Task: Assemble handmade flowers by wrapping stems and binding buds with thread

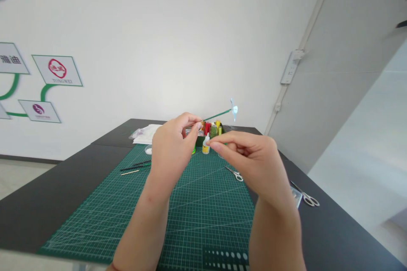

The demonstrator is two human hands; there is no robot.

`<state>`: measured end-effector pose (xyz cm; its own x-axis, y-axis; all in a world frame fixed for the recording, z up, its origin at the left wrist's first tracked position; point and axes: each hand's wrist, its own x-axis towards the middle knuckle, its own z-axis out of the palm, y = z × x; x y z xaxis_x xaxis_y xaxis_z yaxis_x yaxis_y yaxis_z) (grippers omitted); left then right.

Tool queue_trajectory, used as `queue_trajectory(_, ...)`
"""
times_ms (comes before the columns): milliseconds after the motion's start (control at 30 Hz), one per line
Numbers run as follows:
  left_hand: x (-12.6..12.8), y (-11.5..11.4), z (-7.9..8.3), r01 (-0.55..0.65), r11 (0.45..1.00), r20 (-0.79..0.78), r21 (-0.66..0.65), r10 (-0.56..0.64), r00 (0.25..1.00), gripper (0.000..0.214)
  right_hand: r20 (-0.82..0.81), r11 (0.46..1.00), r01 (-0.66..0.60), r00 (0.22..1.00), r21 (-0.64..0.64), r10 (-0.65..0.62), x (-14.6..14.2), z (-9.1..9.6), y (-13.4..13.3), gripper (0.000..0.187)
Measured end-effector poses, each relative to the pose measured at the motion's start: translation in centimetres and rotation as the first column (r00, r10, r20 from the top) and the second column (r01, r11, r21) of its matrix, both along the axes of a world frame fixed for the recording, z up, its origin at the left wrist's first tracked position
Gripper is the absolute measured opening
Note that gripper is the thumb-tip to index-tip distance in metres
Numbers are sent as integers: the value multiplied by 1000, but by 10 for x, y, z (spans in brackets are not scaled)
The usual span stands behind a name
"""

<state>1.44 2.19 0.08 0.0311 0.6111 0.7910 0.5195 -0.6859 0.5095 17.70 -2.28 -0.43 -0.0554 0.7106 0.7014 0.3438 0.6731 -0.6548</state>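
My left hand (178, 144) pinches a thin green flower stem (218, 115) between thumb and fingertips, above the cutting mat. The stem slants up to the right, with a small pale blue flower (234, 110) at its tip. To the right, my right hand (248, 152) is closed in a pinch, thumb against forefinger, apart from the stem. Whatever lies between those fingertips is too small to make out. Just past the right fingertips stands a small glue bottle (206, 146) with a yellow label and white nozzle.
A green gridded cutting mat (197, 207) covers much of the black table (108, 148). Small scissors (235, 174) and larger scissors (307, 197) lie on the right. Dark tweezers (135, 166) and a thin stick (129, 172) rest left. Behind are a box of coloured spools (213, 130) and white packaging (146, 134).
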Motion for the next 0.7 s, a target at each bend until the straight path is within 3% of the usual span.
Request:
queue_trajectory(133,-8,-3,3,89,980,-294,-179,-139,946,15,-117,998,-52,992,26,55,20,2,-9,6)
queue_trajectory(233,-13,-8,1,159,949,-401,-273,-262,878,17,-256,997,-59,964,43,68,32,1,-5,5)
queue_trajectory(433,-14,-21,-4,330,880,-459,-343,-463,758,16,-367,999,-35,929,38,46,46,-2,16,15)
queue_trajectory(567,-13,-27,-1,354,872,-461,-337,-481,746,14,-343,1000,7,939,7,-4,49,-4,29,17)
queue_trajectory(700,-15,-32,3,359,874,-406,-329,-474,782,13,-299,997,18,953,-81,-41,48,-5,43,20)
